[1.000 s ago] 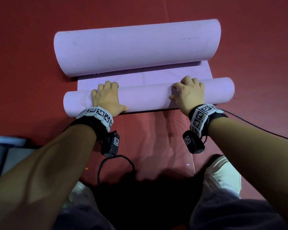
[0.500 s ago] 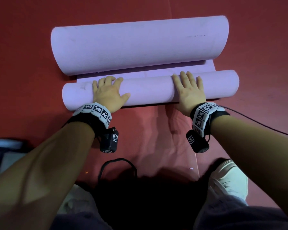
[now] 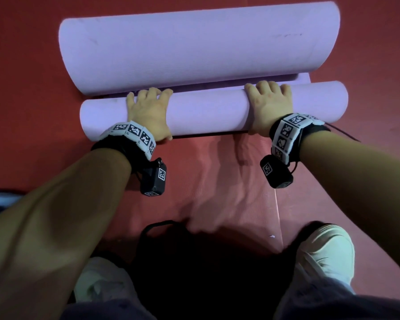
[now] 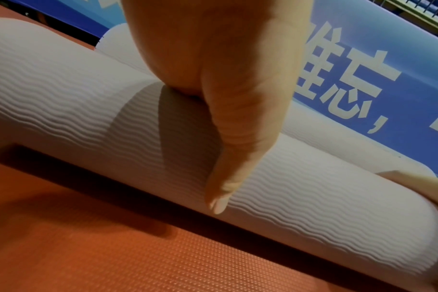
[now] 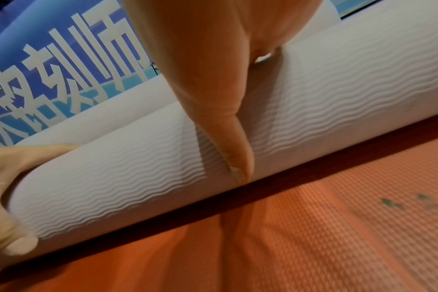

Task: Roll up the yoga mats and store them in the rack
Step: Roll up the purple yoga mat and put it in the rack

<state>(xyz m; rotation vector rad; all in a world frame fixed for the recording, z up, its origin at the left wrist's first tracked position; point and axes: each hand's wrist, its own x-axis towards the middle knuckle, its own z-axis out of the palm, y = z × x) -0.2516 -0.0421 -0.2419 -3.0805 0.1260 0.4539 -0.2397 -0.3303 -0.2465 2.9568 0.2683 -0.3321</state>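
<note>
Where it lies on the red floor (image 3: 28,65), lilac yoga mat (image 3: 208,112), wave-ribbed, curled from both ends, nearer roll grasped by left hand (image 3: 148,116) and right hand (image 3: 269,107), fingers curled over top.

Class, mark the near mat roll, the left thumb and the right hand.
near mat roll (image 3: 206,112), head view, bare middle of the roll.
left thumb (image 4: 220,197), left wrist view, near its tip.
right hand (image 3: 269,105), head view, back of hand.

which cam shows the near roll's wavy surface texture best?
Left wrist: the near roll fills the frame, its wavy ribs sharp beside the left hand. Right wrist shows the same ribs, slightly softer. Head view shows the whole roll, but it looks smooth.
</note>
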